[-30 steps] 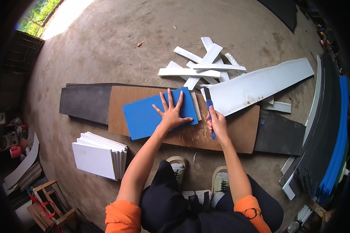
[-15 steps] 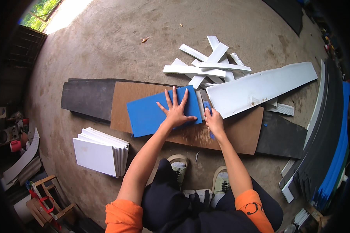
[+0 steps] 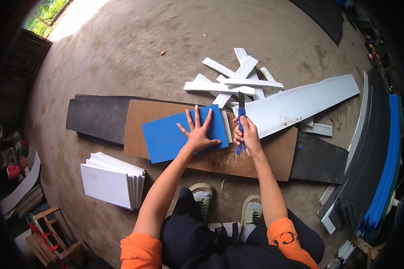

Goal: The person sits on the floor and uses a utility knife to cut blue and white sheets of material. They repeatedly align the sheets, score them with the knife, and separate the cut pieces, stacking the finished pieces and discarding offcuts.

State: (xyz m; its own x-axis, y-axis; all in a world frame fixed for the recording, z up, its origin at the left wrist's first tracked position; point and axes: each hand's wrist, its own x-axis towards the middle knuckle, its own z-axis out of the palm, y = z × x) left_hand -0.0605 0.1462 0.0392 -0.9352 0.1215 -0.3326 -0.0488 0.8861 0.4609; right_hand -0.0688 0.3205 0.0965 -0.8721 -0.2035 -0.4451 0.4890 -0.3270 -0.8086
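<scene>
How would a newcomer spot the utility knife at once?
Find the long brown board on the floor, with a blue rectangular panel lying over it. Just right of that panel, the right hand grips the utility knife, its tip pointing away from the person. Its slim blue handle and dark blade set it apart from the wide blue panel and the loose white strips.

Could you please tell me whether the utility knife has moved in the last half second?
Yes: against the brown board, the utility knife in the right hand has shifted toward the top of the picture.
</scene>
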